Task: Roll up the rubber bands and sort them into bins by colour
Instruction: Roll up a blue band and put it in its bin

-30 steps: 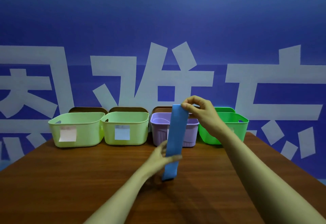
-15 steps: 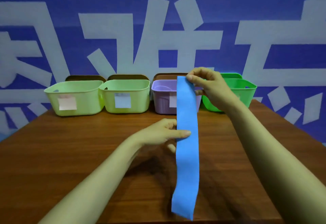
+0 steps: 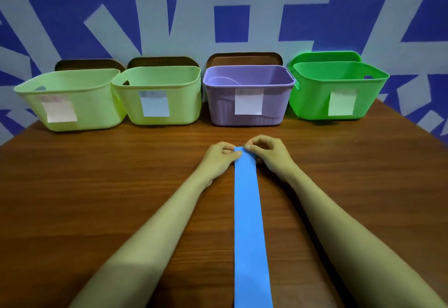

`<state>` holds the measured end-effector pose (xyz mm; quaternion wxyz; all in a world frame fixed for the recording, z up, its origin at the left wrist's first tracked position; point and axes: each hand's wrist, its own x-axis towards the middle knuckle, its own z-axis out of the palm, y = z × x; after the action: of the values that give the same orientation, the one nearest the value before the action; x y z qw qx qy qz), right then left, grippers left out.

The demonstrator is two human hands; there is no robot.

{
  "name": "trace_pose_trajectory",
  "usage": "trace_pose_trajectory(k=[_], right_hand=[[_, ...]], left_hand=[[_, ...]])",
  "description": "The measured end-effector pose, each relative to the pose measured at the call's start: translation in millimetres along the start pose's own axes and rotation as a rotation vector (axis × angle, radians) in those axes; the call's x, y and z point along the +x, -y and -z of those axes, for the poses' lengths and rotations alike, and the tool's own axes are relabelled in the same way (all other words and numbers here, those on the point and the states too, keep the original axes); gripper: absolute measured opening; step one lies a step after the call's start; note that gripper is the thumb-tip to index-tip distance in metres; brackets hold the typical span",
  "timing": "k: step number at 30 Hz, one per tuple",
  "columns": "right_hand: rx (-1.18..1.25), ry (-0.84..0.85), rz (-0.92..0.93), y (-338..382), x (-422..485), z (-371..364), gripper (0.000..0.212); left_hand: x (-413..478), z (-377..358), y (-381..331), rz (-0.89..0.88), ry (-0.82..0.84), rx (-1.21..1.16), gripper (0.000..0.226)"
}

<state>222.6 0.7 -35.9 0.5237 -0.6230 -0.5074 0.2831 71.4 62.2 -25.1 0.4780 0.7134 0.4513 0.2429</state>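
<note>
The flat blue rubber band (image 3: pixel 248 222) lies on the brown wooden table (image 3: pixel 97 198), right of centre. Its long axis runs straight from the near edge, where it leaves the view, toward the far edge. Its far end points at the purple plastic bin (image 3: pixel 276 106). The left hand (image 3: pixel 218 159) pinches the far left corner of the band between thumb and forefinger. The right hand (image 3: pixel 269 154), fingers curled, pinches the far right corner. The step in hand appears to be starting the roll at the far end. To do it well, fold the first turn tight and square to the long axis, with both corners level. Then roll toward the near edge with equal pressure from both hands. An uneven start is likely to make the roll cone out to one side. Keep the flat part against the table so that it feeds in straight. Four bins stand along the far edge: a pale-green plastic bin (image 3: pixel 97 113) at the left corner, a second pale-green plastic bin (image 3: pixel 184 106), the purple one, and a bright-green plastic bin (image 3: pixel 312 99). The second pale-green bin carries a bluish label (image 3: pixel 155 106), so it is probably the destination.
</note>
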Motion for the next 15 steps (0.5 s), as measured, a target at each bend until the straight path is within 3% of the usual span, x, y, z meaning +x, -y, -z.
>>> trace_pose_trajectory(k=[3, 9, 15], right_hand=[[0.026, 0.006, 0.012, -3, 0, 0, 0.007], [0.079, 0.089, -0.005, -9, 5, 4, 0.012], [0.063, 0.032, 0.051, -10, 6, 2, 0.008]], left_hand=[[9, -1, 5, -0.089, -0.018, 0.038, 0.016], [11, 4, 13, -0.154, -0.037, -0.053, 0.01], [13, 5, 13, -0.155, 0.022, -0.217, 0.008]])
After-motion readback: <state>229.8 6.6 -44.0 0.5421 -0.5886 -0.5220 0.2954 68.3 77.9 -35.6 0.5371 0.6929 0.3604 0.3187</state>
